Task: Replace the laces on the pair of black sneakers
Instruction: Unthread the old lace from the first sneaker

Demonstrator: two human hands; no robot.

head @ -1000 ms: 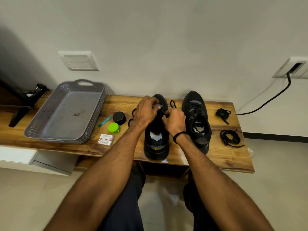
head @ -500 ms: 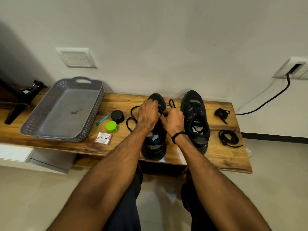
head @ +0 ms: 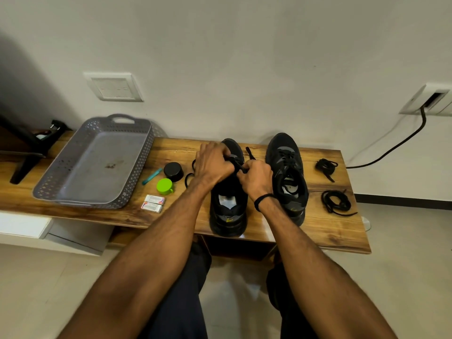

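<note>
Monitoring the head cam. Nearest, two forearms are reaching over dark trousers to the desk (head: 330, 236). Two black sneakers are standing on it, heels toward the camera. The left sneaker (head: 228, 211) is sitting under the hands and the right sneaker (head: 287, 172) is sitting just beside it, laced.

The left hand (head: 212, 165) is gripping a black lace (head: 238, 165) over the left sneaker's forefoot, fingers curled. The right hand (head: 255, 178) is pinching the same lace right next to it, and is wearing a black wristband (head: 263, 200). Lace slack is looping onto the desk left of that shoe.

Counting the rest:
- Two small white boxes (head: 152, 203) are lying side by side, touching.
- One green tub (head: 164, 185) and one black tub (head: 173, 171) are standing near them. I can't tell what either contains.
- One teal stick (head: 152, 176).
- Two coiled lace bundles (head: 336, 201) are lying right of the right sneaker, apart from each other.
- One grey perforated basket (head: 49, 184) is sitting far left, showing a dark smudge (head: 113, 164) on its floor.

Farthest, I'm seeing one switch plate (head: 113, 87) and one wall socket (head: 430, 100) feeding a black cable (head: 391, 149).
</note>
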